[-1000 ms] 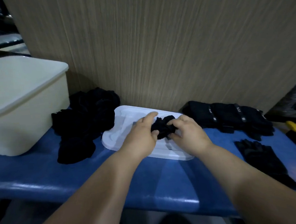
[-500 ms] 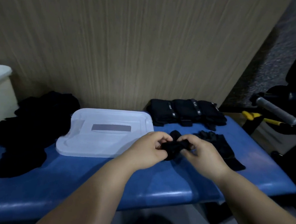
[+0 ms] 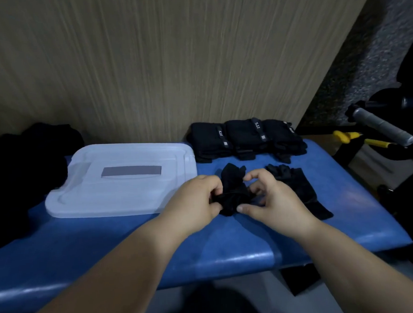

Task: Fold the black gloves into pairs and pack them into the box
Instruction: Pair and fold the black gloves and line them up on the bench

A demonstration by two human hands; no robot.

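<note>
A crumpled black fabric glove (image 3: 232, 191) sat at the right part of the blue padded worktop (image 3: 231, 247), held between the left hand (image 3: 198, 201) and the right hand (image 3: 274, 200). The curled fingers (image 3: 213, 186) of both hands pinched its bunched cloth from either side. A flat black glove (image 3: 298, 191) lay just right of it, partly under the right hand. Behind, a row of folded black gloves with grey bands (image 3: 245, 139) lay along the wood-grain wall (image 3: 193, 59). A translucent white plastic lid (image 3: 121, 179) lay to the left, beside a heap of loose black gloves (image 3: 18, 169).
</note>
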